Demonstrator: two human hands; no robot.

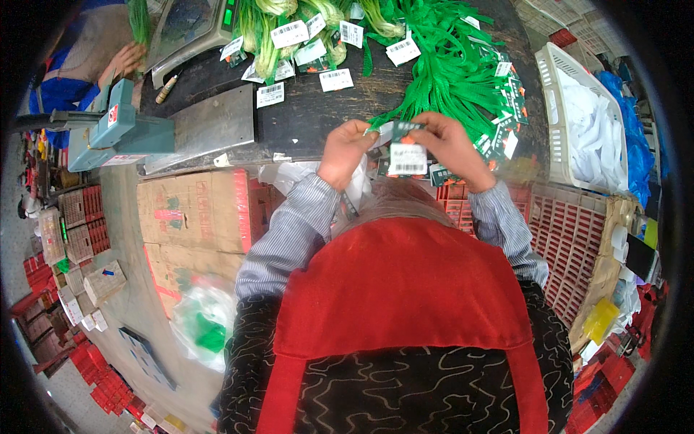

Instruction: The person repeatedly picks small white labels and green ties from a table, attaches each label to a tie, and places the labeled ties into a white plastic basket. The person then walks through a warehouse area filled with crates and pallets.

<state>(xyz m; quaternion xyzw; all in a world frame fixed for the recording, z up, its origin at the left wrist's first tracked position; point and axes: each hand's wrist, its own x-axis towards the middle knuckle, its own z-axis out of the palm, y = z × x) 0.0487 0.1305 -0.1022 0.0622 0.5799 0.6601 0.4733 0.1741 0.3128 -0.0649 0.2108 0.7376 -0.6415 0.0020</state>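
Between thumb and finger, my left hand [347,149] pinches the end of a green mesh strip at the table's front edge. My right hand [447,144] grips a dark green tag [405,132] that carries a white barcode label [407,159]. Beyond my right hand spreads a heap of green mesh netting [442,87], with many similar tags [501,135] along its right and front ends. Bunches of green onions [268,51] lie at the back of the table, with white barcode labels [336,80] on and before them.
A grey-blue bench device [116,130] and a metal plate [211,119] stand at the left, near a scale [190,32] and a wooden-handled tool [166,89]. Another person's hand [127,58] is beyond. A white crate [553,114] holds white bags at the right. Cardboard boxes [190,211] sit below left.
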